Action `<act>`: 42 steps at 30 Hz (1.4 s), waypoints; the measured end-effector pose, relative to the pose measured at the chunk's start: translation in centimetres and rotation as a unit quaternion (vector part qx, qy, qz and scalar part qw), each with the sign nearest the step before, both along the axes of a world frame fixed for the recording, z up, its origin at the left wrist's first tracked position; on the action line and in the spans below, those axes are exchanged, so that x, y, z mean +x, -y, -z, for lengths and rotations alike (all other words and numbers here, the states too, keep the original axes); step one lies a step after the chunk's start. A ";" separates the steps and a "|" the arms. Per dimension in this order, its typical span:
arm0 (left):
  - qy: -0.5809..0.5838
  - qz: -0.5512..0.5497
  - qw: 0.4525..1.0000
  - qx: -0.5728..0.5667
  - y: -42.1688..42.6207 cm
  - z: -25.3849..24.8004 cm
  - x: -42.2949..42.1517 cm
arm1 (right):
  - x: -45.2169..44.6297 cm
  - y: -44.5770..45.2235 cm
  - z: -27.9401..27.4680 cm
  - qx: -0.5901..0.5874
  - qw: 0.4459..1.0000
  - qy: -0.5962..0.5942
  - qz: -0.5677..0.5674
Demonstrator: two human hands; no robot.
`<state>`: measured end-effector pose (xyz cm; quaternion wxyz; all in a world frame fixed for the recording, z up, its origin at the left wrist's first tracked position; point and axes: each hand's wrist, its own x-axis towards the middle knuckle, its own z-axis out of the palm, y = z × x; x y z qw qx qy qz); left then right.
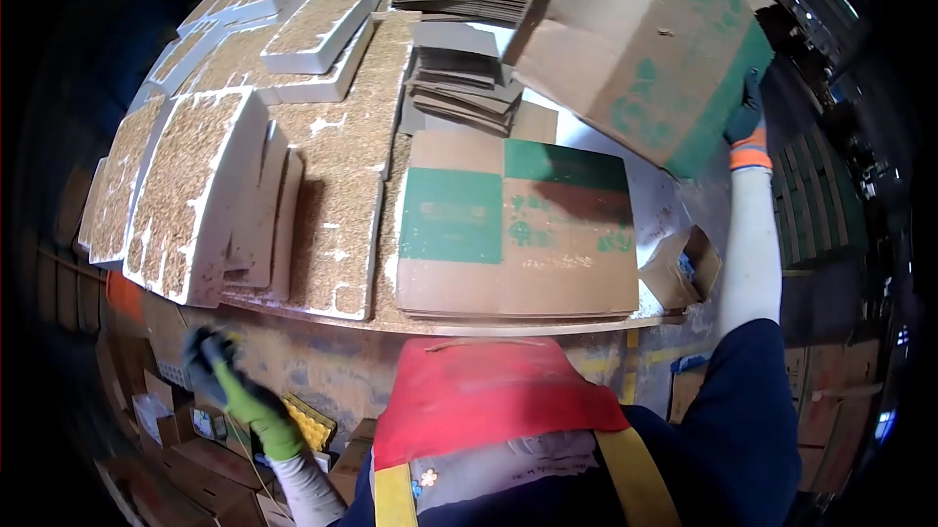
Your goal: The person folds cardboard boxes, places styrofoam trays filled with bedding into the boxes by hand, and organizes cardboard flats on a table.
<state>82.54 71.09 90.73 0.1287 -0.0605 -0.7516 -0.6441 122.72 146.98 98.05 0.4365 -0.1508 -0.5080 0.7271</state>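
Note:
My right hand [746,115], in a dark glove with an orange cuff, grips the right edge of a large brown and green cardboard sheet [645,48], raised and tilted over the back right of the table. Below it, a stack of flattened brown and green cartons [518,224] lies at the table's front edge. My left hand [210,359], in a dark and green glove, hangs low at the left, in front of the table; motion blurs its fingers, and I cannot make out whether it holds anything.
White blocks with a grainy tan top [191,185] are stacked on the table's left. Folded cardboard pieces [464,83] lie at the back middle. A small open box [681,268] stands at the front right corner. Boxes [205,473] sit on the floor at the lower left.

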 end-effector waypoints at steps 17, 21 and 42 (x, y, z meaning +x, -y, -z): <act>-0.408 0.466 0.757 -0.209 -35.5 -9.4 8.2 | -6.9 8.7 12.3 -0.025 0.995 -0.070 0.071; -0.452 0.466 0.732 -0.206 -35.8 -11.7 9.5 | -7.8 5.4 15.3 -0.101 0.908 -0.310 -0.261; -0.549 0.449 0.548 -0.444 -31.5 -13.3 9.6 | -10.6 5.9 21.6 0.016 1.000 -0.020 0.005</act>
